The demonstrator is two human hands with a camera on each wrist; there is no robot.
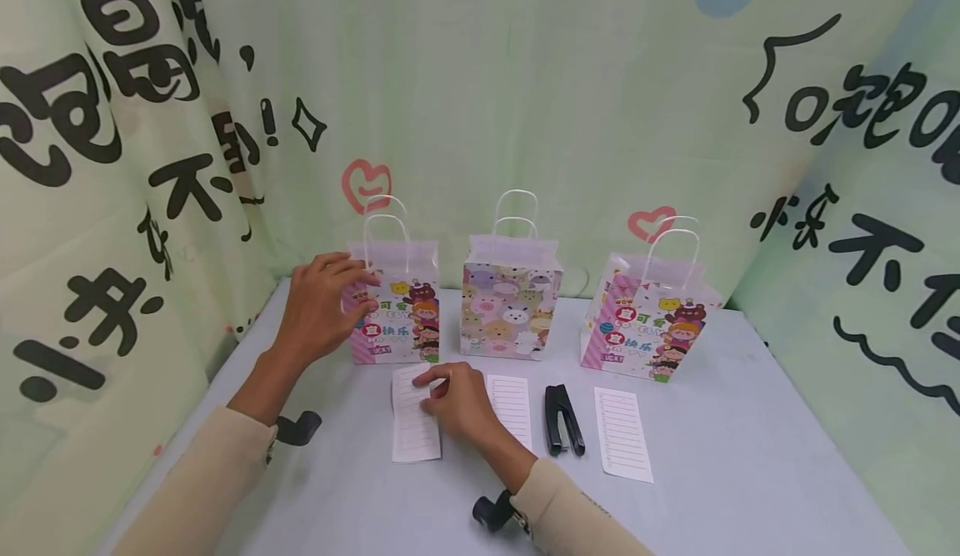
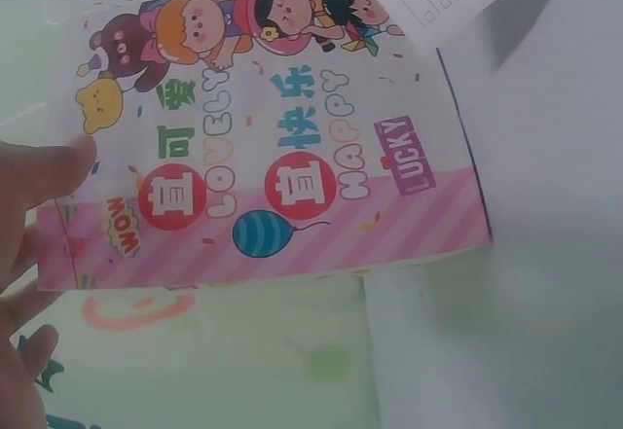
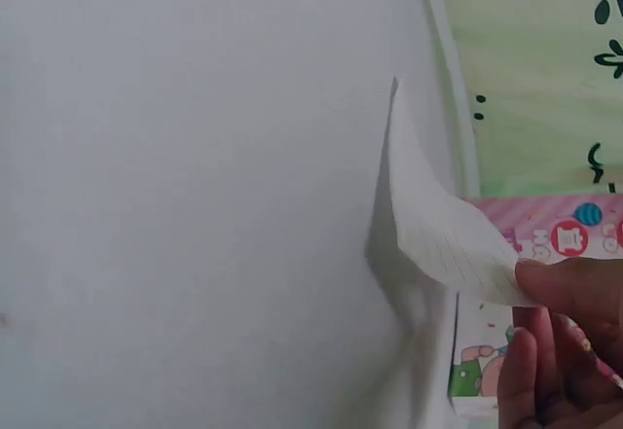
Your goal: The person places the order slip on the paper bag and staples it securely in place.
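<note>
My left hand [image 1: 318, 302] holds the upper left edge of the left gift bag [image 1: 405, 323]. In the left wrist view its thumb [image 2: 49, 171] lies on the bag's printed front, with the other fingers at the bag's side. My right hand [image 1: 459, 402] pinches a lined paper slip [image 1: 415, 427] between thumb and fingers, just in front of that bag. The right wrist view shows the slip [image 3: 438, 234] bent and raised off the table at the pinched end.
A middle gift bag [image 1: 510, 306] and a right gift bag [image 1: 645, 323] stand upright along the back. Another lined slip [image 1: 512, 406], a black stapler [image 1: 561, 423] and a right-hand slip [image 1: 622, 435] lie on the table [image 1: 720, 456]. Printed curtains [image 1: 585, 89] surround it.
</note>
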